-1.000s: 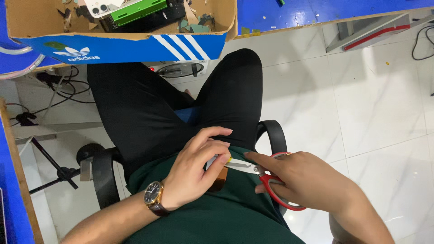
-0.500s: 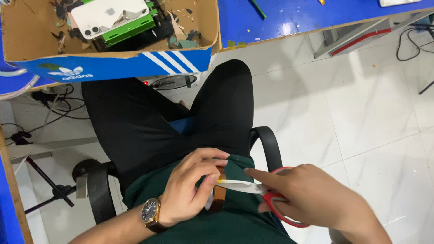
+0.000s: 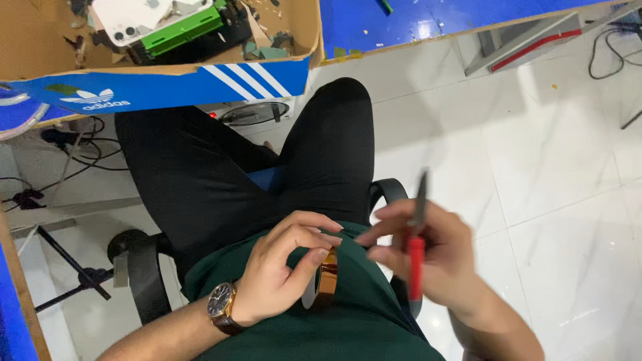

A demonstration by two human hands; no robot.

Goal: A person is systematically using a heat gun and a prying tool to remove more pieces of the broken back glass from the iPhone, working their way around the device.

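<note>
Sitting on black chair (image 3: 144, 281) over white tiled floor (image 3: 535, 167), blue desk (image 3: 401, 20) ahead; left hand (image 3: 281, 271) pinches tape roll (image 3: 324, 284) at lap, right hand (image 3: 428, 257) clamps red-handled scissors (image 3: 416, 257) beside it

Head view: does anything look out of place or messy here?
Yes. The cardboard box on the blue table holds scattered scraps around a white phone, and the scissors in the right hand are motion-blurred.
</note>
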